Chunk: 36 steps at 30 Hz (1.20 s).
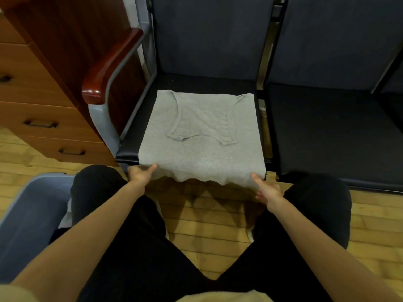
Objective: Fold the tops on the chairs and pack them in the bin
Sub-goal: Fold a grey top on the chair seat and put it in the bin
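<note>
Both hands (140, 176) (267, 190) forward, fingers pinching.

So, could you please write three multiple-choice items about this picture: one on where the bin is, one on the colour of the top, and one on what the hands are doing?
1. Where is the bin?
A. On the floor by the person's left leg
B. On the right chair seat
C. On top of the drawers

2. What colour is the top?
A. Black
B. Grey
C. Red

3. What are the hands doing?
A. Both rest on the knees
B. One reaches into the bin
C. Each holds a corner of the top's near edge

Key:
1 A: the blue-grey bin stands low at the left, beside the leg.
2 B: the fabric lying on the black chair seat is light grey.
3 C: the left hand and the right hand grip the hem hanging off the seat front.
</note>
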Motion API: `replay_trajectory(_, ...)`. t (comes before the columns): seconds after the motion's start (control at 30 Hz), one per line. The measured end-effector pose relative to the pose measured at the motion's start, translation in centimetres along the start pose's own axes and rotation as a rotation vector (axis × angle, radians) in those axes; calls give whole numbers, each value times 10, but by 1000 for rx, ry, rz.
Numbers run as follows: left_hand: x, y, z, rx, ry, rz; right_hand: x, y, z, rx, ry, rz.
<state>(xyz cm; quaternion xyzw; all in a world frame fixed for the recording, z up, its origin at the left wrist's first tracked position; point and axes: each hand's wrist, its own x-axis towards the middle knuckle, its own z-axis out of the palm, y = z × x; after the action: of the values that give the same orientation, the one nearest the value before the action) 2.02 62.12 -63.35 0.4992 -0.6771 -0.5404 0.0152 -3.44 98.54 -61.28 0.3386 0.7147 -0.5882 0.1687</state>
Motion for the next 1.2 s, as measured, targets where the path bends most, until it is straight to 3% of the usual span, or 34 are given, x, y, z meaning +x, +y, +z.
replay_trajectory(0.17, -16, 10, 5, -111, -91, -84, 11, 3, 0, -40, -100, 70)
replay_trajectory(0.33, -18, 14, -4, 51, -82, -101, 9, 3, 1, -72, -71, 86)
replay_trajectory(0.57, -50, 42, -13, 511, -67, 175, -27, -27, -14, 153, -131, 72)
replay_trajectory(0.7, -54, 61, -28, 529, -75, 246, -52, -38, -19, 238, -131, 22)
replay_trajectory(0.8, -63, 73, -38, 400, -110, 248, -58, -43, -21, 283, -94, -67)
replay_trajectory(0.93, -61, 85, -53, 128, -119, 328, -65, -62, -24, 521, -103, -134)
replay_trajectory(1.1, -58, 116, -55, -472, -300, 219, -57, -110, -20, 829, -411, 59)
replay_trajectory(1.2, -45, 141, -45, -781, -395, 135, -38, -140, -10, 979, -445, 76)
